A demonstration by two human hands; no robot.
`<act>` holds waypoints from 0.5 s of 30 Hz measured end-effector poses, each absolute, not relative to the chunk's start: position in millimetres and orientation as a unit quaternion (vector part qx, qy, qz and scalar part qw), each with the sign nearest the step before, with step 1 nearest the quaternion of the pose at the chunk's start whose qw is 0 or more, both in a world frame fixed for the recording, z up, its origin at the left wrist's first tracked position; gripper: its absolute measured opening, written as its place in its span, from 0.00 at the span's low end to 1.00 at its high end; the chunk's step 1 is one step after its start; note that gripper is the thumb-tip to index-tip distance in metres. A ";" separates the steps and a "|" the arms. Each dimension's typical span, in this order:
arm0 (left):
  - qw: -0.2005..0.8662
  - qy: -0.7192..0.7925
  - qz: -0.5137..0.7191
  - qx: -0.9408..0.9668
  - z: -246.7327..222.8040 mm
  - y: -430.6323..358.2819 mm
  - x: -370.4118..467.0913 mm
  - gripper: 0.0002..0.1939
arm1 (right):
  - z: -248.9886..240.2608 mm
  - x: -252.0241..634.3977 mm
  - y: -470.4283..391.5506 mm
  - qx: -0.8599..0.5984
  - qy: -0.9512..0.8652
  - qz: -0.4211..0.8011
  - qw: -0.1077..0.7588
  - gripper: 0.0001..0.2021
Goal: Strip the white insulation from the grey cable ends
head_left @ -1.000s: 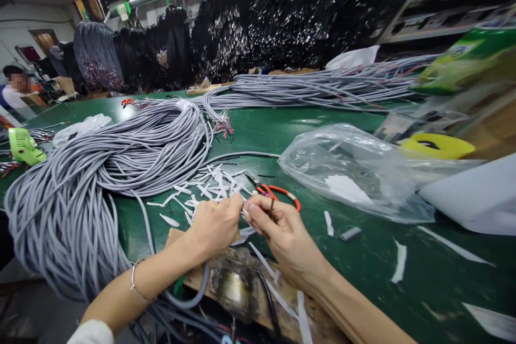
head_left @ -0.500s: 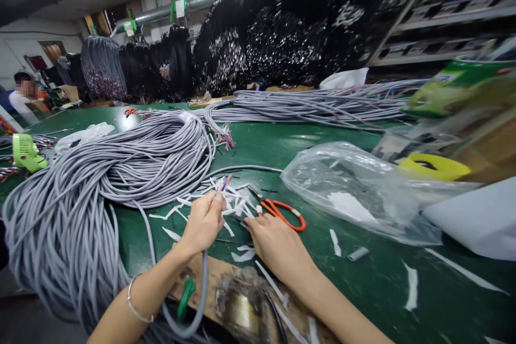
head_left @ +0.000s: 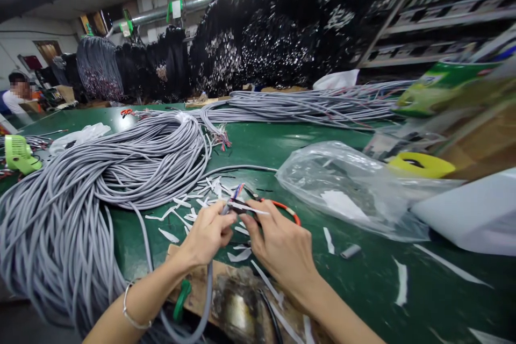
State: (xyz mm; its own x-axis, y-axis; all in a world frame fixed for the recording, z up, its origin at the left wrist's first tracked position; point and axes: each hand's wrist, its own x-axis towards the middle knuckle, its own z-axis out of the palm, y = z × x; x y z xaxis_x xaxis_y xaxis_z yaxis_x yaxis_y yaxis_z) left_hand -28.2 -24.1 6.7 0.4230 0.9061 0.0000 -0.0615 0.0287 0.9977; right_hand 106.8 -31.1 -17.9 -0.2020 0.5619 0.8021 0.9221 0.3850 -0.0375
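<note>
My left hand (head_left: 208, 234) grips the end of a grey cable (head_left: 208, 290) that loops down off the table's near edge; red and blue inner wires (head_left: 237, 191) stick out of its tip. My right hand (head_left: 278, 244) meets it from the right, fingers pinching a thin white strip (head_left: 252, 208) at the cable's end. Orange-handled scissors (head_left: 284, 207) lie on the green table (head_left: 363, 274) just behind my right hand. White paper strips (head_left: 193, 201) are scattered in front of both hands.
A big bundle of grey cables (head_left: 100, 183) fills the left side, with more grey cables (head_left: 306, 105) along the back. A clear plastic bag (head_left: 346, 185) and a yellow tape roll (head_left: 421, 164) lie to the right. A wooden block with a metal fixture (head_left: 236, 298) sits at the near edge. A person (head_left: 16, 94) sits far left.
My right hand has lifted off the table by the scissors and come back to the cable tip held by my left hand. It now pinches a white strip there.
</note>
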 end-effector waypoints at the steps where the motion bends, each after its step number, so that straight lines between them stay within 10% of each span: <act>1: 0.618 0.364 0.386 0.581 7.5 -24.7 -28.4 0.09 | -18.4 106.7 -31.9 -0.498 -0.739 -0.242 0.383 0.18; 15: 0.485 0.358 0.364 0.710 -1.1 -21.9 -24.4 0.17 | -3.5 117.2 -30.9 -0.467 -0.713 0.045 0.521 0.15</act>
